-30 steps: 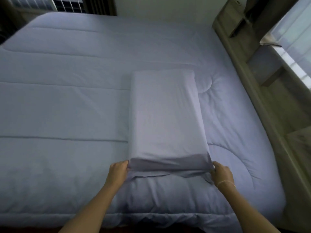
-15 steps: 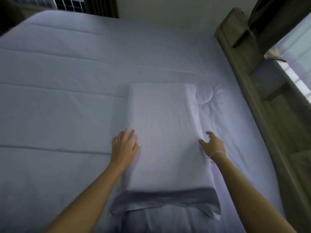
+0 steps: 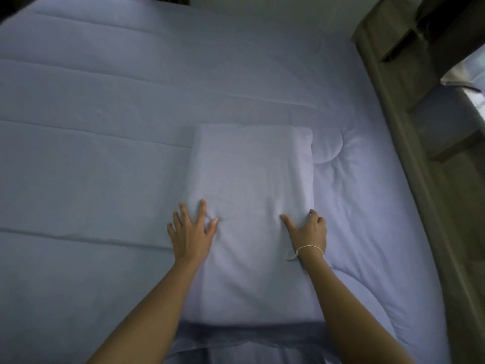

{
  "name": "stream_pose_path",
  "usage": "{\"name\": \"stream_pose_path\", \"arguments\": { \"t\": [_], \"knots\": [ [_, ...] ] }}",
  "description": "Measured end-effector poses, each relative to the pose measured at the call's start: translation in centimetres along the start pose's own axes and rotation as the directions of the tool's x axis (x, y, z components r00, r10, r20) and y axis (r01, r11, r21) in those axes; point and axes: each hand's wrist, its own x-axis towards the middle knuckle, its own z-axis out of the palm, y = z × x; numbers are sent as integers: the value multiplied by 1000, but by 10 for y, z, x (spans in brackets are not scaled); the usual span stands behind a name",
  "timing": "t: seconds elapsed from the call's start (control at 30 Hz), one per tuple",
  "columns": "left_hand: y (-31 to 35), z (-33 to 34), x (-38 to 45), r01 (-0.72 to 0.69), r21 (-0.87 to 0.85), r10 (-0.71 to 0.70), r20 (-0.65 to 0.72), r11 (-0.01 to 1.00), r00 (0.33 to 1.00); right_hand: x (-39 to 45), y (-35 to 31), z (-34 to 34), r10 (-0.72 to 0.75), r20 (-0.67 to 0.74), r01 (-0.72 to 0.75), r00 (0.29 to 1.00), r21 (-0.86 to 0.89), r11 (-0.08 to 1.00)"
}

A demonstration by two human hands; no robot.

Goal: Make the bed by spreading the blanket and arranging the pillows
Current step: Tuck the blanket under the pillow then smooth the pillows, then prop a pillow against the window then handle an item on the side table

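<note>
A pale lilac pillow (image 3: 252, 179) lies lengthwise on the quilted lilac blanket (image 3: 91, 166), which is spread flat over the bed. My left hand (image 3: 190, 231) presses on the pillow's left edge with fingers straight and spread. My right hand (image 3: 308, 232) rests on the pillow's right edge, thumb lying on top, fingers bent down over the side. A thin cord bracelet is on my right wrist. The pillowcase's loose flap (image 3: 249, 337) hangs off the near end.
A wooden headboard with shelves (image 3: 409, 127) runs along the bed's right side. A bright window (image 3: 472, 72) is at the far right. The blanket stretches far to the left and ahead.
Both hands left the pillow's near corners and moved up along its sides to the middle, now pressing on it. The camera has come closer and looks more steeply down.
</note>
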Motion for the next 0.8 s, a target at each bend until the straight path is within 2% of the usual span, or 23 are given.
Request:
{"name": "stream_pose_path", "arguments": {
  "t": [0.2,0.37,0.47,0.53,0.63,0.8],
  "knots": [
    [3,-1,5,90,-60,-84,90,994,992,6,-9,2,4,46,2,999,-121,993],
    [13,-13,7,60,-137,-51,70,989,996,13,-22,-2,37,84,-22,996,-174,985],
    [15,-24,7,-18,-148,31,80,989,996,11,-20,-10,40,104,-23,994,-161,987],
    [17,-29,3,-60,-189,68,35,980,997,6,-17,-15,27,88,-14,996,-140,990],
    [19,-30,-14,-63,-218,58,-27,974,998,-7,-6,-25,-4,70,12,998,-109,994],
    [38,-23,-50,-61,-228,58,-20,972,998,-18,16,-59,-20,33,24,999,-112,993]
  ]
}}
